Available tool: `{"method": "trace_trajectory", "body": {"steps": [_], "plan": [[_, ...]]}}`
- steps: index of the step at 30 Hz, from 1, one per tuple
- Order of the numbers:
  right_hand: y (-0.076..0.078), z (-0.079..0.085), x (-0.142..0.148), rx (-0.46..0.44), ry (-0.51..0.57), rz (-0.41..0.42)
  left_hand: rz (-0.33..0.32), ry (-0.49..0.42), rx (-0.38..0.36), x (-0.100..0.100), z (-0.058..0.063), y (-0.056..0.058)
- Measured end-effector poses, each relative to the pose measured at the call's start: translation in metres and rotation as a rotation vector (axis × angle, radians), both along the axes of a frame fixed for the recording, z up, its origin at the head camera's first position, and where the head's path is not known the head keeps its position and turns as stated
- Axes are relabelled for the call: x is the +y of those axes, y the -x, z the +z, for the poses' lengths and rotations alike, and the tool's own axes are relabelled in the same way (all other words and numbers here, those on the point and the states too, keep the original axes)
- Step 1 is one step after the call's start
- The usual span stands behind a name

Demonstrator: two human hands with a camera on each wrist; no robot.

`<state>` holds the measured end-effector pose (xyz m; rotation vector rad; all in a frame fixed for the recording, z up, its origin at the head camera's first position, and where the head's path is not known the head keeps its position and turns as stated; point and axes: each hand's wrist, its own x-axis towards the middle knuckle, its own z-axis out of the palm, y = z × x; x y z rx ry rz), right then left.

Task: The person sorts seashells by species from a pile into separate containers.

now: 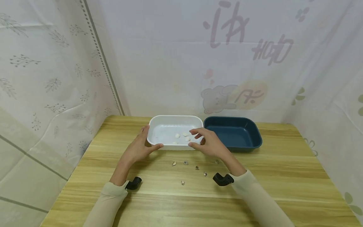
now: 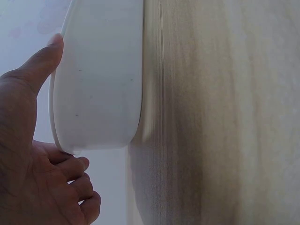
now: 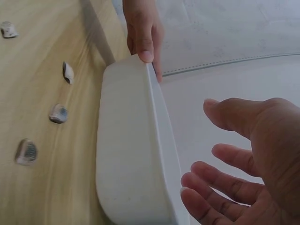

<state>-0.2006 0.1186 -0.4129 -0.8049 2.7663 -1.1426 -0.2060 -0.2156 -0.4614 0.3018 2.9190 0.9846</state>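
A white rectangular basin [image 1: 163,135] stands on the wooden table, with several small white shells [image 1: 177,136] in its right half. My left hand [image 1: 137,149] grips the basin's left end; in the left wrist view its thumb [image 2: 49,54] lies on the rim and its fingers bend round the corner. Over the basin's right end is my right hand [image 1: 210,143], thumb and fingers spread and bent a little, with nothing between them. From the right wrist, the fingers [image 3: 229,180] appear beside the basin's rim; whether they touch it I cannot tell.
A dark blue basin [image 1: 232,148] stands just right of the white one. Several small brownish shells [image 1: 185,163] lie scattered on the table [image 1: 158,208] in front of the white basin. Patterned cloth [image 1: 164,69] hangs behind and at both sides.
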Motion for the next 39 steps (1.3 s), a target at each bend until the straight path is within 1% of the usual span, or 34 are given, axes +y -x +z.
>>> {"method": "trace_trajectory", "body": {"steps": [5, 13, 19, 23, 31, 39], "plan": [[-0.010, -0.006, 0.010, -0.006, 0.016, -0.019, 0.001, 0.005, -0.003, 0.000, 0.001, 0.000], [-0.024, -0.018, 0.026, 0.011, 0.074, -0.019, 0.003, 0.007, -0.018, 0.000, 0.002, -0.001], [-0.037, -0.027, 0.040, 0.019, 0.061, -0.052, -0.002, 0.003, -0.010, 0.000, 0.001, 0.000], [-0.045, -0.035, 0.051, 0.015, 0.045, -0.058, -0.003, -0.001, -0.007, 0.000, 0.001, 0.000], [-0.052, -0.052, 0.072, 0.058, 0.018, -0.079, -0.001, 0.009, -0.018, 0.001, 0.001, 0.000], [-0.053, -0.066, 0.088, 0.035, -0.041, -0.135, 0.006, 0.006, -0.030, 0.001, 0.001, -0.001]]}}
